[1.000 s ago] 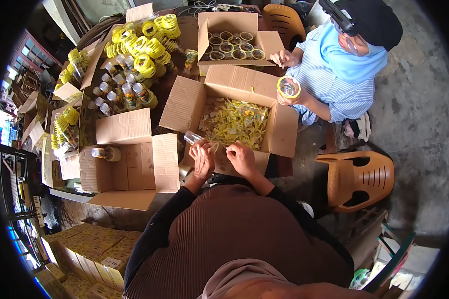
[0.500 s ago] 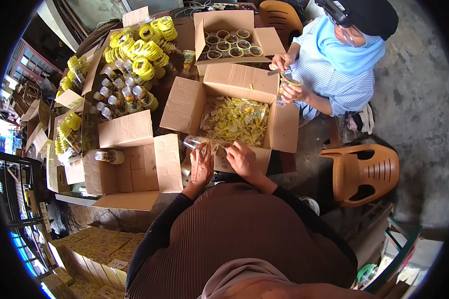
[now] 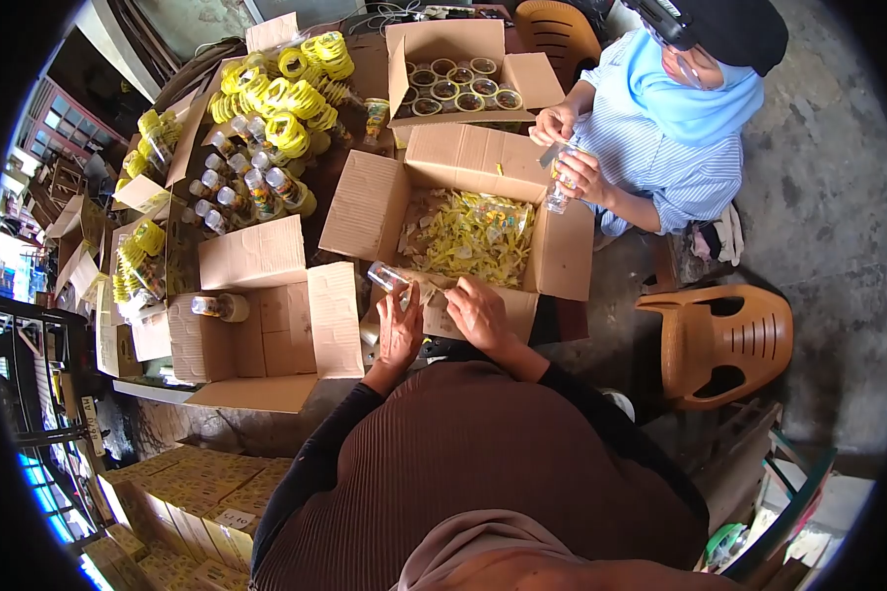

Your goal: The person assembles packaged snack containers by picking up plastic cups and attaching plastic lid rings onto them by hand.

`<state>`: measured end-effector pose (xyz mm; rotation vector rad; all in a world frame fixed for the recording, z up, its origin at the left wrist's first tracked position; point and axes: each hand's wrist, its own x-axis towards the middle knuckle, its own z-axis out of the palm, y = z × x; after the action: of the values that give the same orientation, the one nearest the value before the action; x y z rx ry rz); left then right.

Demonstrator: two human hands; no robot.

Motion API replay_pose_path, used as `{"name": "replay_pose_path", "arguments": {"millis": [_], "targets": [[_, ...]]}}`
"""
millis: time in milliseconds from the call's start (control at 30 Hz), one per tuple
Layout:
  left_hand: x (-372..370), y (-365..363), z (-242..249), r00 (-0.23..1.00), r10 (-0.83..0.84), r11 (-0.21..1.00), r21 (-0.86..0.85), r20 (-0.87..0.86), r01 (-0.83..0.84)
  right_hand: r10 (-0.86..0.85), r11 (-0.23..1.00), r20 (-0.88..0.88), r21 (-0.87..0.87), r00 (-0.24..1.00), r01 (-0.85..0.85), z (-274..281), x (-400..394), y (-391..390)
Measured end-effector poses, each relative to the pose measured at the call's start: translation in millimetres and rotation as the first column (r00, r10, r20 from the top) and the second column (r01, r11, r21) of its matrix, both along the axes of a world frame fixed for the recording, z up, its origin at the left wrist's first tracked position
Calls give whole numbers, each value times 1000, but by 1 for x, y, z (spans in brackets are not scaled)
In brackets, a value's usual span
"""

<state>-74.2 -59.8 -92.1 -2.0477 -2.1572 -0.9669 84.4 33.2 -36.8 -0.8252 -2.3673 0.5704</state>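
My left hand (image 3: pixel 400 327) is closed around a clear plastic jar (image 3: pixel 386 277), which tilts up to the left above the near edge of a cardboard box. Close by on the right, my right hand (image 3: pixel 477 313) has its fingers bent together at the box's near flap (image 3: pixel 511 307). What it pinches, if anything, is too small to make out. Beyond both hands, yellow and clear plastic scraps (image 3: pixel 473 236) fill the bottom of that open box (image 3: pixel 370 212).
Across the table a person (image 3: pixel 675 128) holds another clear container (image 3: pixel 560 182). Left of my hands, an open box (image 3: pixel 266 335) contains one jar (image 3: pixel 221 307). Several filled jars (image 3: pixel 256 192) and yellow rings (image 3: pixel 291 98) lie behind it. An orange chair (image 3: pixel 724 340) stands right.
The jar in my left hand has tilted more upright and shifted slightly right. My right hand has barely moved. The other person's container has turned and come lower.
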Motion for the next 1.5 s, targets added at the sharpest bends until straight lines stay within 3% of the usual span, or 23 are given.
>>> {"name": "replay_pose_path", "arguments": {"millis": [200, 333, 567, 633, 733, 833, 1000, 1100, 1200, 1267, 1300, 1333, 1433, 1500], "targets": [[2, 1, 1, 997, -3, 1000, 13, 82, 2, -22, 1000, 148, 3, 989, 21, -28, 4, 8], [3, 1, -2, 986, -3, 999, -34, 165, 8, -14, 999, 21, -44, 1000, 15, -12, 9, 3], [4, 3, -2, 981, -18, 998, -54, 195, 29, -44, 996, 137, -73, 990, 55, -40, 14, 9], [2, 4, -5, 982, -12, 999, -45, 188, 20, -54, 994, -21, -94, 998, 52, -28, 14, 7], [2, 3, -7, 980, -19, 999, -27, 199, 25, -43, 998, -79, -41, 996, 39, -24, 8, 3], [1, 3, -6, 975, -19, 1000, -16, 222, 23, -52, 998, 15, 21, 999, 52, -51, 11, 10], [-2, -1, -7, 971, -14, 1000, -11, 237, 17, -98, 993, -88, -73, 991, 92, -34, 6, 5], [-3, 2, -5, 970, -31, 999, 22, 240, 26, -78, 994, -46, -75, 996, 75, -38, 5, 3], [-8, 9, 1, 965, -11, 995, 97, 261, -15, -167, 983, 34, -70, 985, 169, -54, 7, 6], [-12, 13, 10, 925, 42, 994, 80, 378, -78, -227, 961, -108, -188, 968, 204, -27, 5, 3], [-16, 16, 20, 935, 48, 992, 96, 351, -86, -245, 953, -165, -224, 955, 206, -16, 3, 1], [-18, 16, 22, 937, 45, 991, 102, 348, -85, -245, 954, -169, -219, 955, 206, -5, 2, -1], [-23, 22, 35, 748, 45, 996, 30, 662, -86, -171, 984, -184, -70, 968, 161, 14, 0, -4], [-27, 23, 47, 762, 25, 999, 4, 648, -36, -129, 992, -160, -36, 979, 125, 16, -2, -4]]}}
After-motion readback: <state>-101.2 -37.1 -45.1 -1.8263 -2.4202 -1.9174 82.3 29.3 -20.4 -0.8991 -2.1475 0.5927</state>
